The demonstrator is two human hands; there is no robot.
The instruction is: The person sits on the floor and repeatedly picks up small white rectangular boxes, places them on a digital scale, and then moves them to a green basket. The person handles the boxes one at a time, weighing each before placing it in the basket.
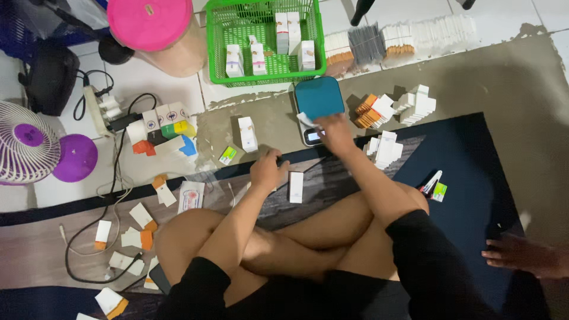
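I sit cross-legged on a dark mat. My right hand (335, 131) reaches forward to a small scale (319, 98) with a teal top and pinches a small white box (306, 120) at the scale's front left edge. My left hand (267, 170) rests on the mat with its fingers curled; whether anything is in it is hidden. A white upright box (296, 186) lies just right of the left hand. Another white box (247, 134) stands farther ahead on the floor.
A green basket (267, 74) with several white boxes stands at the back, with rows of flat cartons (403, 37) to its right. Loose box piles (388, 148) lie right of the scale. A power strip (99, 106), a fan (26, 142) and scattered cartons are on the left. Another person's hand (521, 255) rests at the lower right.
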